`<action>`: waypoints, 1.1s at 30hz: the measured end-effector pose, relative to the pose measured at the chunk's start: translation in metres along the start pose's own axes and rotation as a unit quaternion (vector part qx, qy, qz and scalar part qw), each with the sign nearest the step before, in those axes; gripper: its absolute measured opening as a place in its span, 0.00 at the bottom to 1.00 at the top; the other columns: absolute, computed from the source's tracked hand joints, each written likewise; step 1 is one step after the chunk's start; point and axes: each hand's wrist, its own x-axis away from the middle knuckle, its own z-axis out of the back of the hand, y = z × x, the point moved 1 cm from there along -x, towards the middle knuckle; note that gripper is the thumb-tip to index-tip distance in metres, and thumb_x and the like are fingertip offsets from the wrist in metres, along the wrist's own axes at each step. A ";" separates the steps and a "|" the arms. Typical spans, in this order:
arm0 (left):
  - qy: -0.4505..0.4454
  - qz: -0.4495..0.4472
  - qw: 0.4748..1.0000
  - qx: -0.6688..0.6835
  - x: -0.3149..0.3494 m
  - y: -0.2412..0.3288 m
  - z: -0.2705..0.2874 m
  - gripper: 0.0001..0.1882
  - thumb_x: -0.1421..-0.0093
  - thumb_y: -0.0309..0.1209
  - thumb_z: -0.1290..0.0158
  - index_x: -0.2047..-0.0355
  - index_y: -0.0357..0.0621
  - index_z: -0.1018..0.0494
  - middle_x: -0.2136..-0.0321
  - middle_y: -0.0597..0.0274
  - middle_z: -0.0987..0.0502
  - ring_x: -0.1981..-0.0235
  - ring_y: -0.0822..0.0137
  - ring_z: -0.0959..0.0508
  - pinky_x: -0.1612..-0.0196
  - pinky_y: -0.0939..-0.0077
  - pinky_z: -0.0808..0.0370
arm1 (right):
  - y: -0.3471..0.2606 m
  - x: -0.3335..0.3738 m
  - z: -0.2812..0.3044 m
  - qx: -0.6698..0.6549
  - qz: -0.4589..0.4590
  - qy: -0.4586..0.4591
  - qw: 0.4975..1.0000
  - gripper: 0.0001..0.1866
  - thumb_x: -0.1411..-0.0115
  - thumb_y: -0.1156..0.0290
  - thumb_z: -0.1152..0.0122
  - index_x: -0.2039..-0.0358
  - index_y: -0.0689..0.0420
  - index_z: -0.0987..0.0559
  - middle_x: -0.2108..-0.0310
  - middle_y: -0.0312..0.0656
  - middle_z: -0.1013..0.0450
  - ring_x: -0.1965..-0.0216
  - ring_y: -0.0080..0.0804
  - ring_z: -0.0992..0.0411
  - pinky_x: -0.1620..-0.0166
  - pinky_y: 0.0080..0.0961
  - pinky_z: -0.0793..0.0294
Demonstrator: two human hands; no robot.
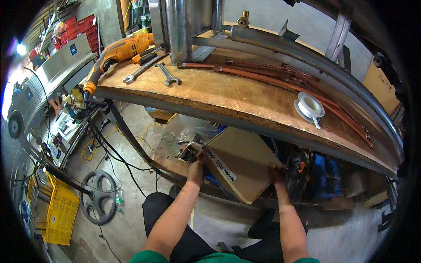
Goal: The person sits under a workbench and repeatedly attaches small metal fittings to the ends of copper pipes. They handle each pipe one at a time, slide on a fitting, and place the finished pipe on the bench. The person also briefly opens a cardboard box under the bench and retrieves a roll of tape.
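Note:
A flat brown cardboard box (pixel 243 162) with a white label strip along its side is tilted at the lower shelf, under the front edge of the workbench. My left hand (pixel 195 170) grips its left side, the fingers partly hidden against the box. At the opposite side, my right hand (pixel 276 174) closes on the right edge, its fingertips dark and hard to make out. Close beyond my left hand lie small metal parts (pixel 186 153) and a clear plastic bag (pixel 197 126) on the shelf.
On the wooden benchtop (pixel 210 94) are an orange power tool (pixel 118 50), two spanners (pixel 167 75), copper-coloured tubes (pixel 263 77) and a white tape roll (pixel 309 106). Blue and black items (pixel 326 175) crowd the shelf's right. Cables, a spoked wheel (pixel 90 205) and a yellow crate (pixel 61 212) stand left.

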 end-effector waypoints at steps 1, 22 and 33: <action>0.003 -0.009 1.000 -0.012 0.001 0.000 0.001 0.23 0.42 0.45 0.42 0.52 0.43 0.28 0.59 0.66 0.24 0.59 0.70 0.26 0.57 0.74 0.28 | 0.001 0.003 0.001 -0.068 0.007 0.000 0.998 0.21 0.42 0.59 0.38 0.54 0.60 0.26 0.61 0.45 0.24 0.56 0.39 0.27 0.50 0.36 0.31; -0.041 0.051 0.995 -0.080 0.047 -0.011 -0.010 0.18 0.43 0.24 0.44 0.52 0.41 0.31 0.56 0.59 0.25 0.55 0.66 0.25 0.52 0.71 0.28 | -0.068 0.029 -0.042 0.239 -0.063 0.095 0.964 0.35 0.41 0.54 0.41 0.40 0.62 0.36 0.43 0.53 0.37 0.42 0.43 0.38 0.39 0.36 0.42; -0.141 -0.002 0.987 -0.079 0.029 0.055 -0.097 0.21 0.38 0.31 0.52 0.44 0.41 0.35 0.48 0.54 0.28 0.49 0.56 0.26 0.46 0.58 0.28 | -0.089 0.045 -0.024 0.059 0.069 -0.171 0.981 0.51 0.52 0.65 0.31 0.32 0.53 0.51 0.36 0.46 0.46 0.36 0.42 0.46 0.39 0.36 0.38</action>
